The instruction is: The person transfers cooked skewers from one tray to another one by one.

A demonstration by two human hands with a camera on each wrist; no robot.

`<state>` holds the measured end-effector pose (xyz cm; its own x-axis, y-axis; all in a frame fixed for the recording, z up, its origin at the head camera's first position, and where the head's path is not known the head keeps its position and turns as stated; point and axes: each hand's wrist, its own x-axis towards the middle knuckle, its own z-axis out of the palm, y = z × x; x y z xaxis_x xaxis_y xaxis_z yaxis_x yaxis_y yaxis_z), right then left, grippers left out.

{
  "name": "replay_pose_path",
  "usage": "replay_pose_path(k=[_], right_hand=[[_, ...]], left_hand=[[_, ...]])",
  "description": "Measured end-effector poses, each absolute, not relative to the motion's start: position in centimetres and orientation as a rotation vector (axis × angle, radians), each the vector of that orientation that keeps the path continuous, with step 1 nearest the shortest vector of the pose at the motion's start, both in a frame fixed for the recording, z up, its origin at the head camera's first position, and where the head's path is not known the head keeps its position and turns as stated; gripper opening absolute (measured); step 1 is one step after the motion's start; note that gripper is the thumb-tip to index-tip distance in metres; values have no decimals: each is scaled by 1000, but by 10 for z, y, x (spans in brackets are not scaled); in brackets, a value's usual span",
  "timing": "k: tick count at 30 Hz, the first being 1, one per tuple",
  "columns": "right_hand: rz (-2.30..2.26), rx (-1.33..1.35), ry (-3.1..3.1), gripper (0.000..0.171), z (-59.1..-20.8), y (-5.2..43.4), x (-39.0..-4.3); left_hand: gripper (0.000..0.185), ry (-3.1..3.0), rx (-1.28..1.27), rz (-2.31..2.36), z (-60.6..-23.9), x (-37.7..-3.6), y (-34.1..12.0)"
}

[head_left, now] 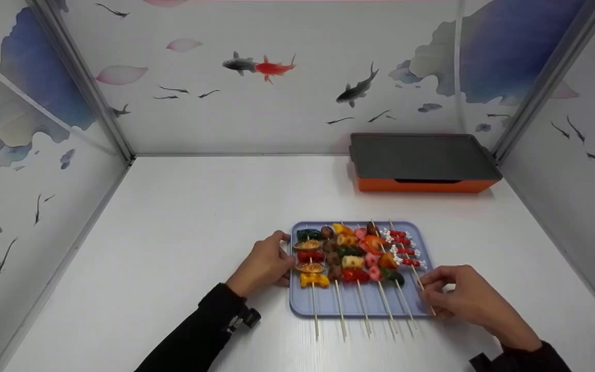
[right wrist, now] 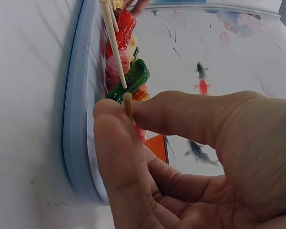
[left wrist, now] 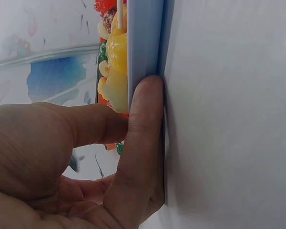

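A blue-lavender tray [head_left: 302,306] lies on the white table, bearing several skewers of colourful food in a row. My left hand [head_left: 264,261] holds the tray's left edge; in the left wrist view a finger lies along the outer wall [left wrist: 145,43], the thumb on the other side of the rim. At the front right corner, my right hand [head_left: 463,297] pinches the bare stick end [right wrist: 128,106] of the rightmost skewer, which carries red and white pieces [head_left: 405,249]. Beside it lies a skewer with a green piece [head_left: 393,277] lowest. Other sticks reach past the tray's front edge.
An orange griddle [head_left: 426,185] with a dark grey flat top stands at the back right, behind the tray. White panels [head_left: 287,119] painted with fish and leaves enclose the table at the back and both sides.
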<state>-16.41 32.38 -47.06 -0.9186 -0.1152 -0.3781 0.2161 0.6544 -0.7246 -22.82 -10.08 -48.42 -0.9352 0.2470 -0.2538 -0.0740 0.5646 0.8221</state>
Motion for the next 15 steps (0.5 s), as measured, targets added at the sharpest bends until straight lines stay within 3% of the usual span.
replay_pose_path(k=[15], right_hand=[[-1103, 99, 2532, 34, -468, 326, -164]], left_hand=[[60, 2441, 129, 1325, -485, -230, -99]])
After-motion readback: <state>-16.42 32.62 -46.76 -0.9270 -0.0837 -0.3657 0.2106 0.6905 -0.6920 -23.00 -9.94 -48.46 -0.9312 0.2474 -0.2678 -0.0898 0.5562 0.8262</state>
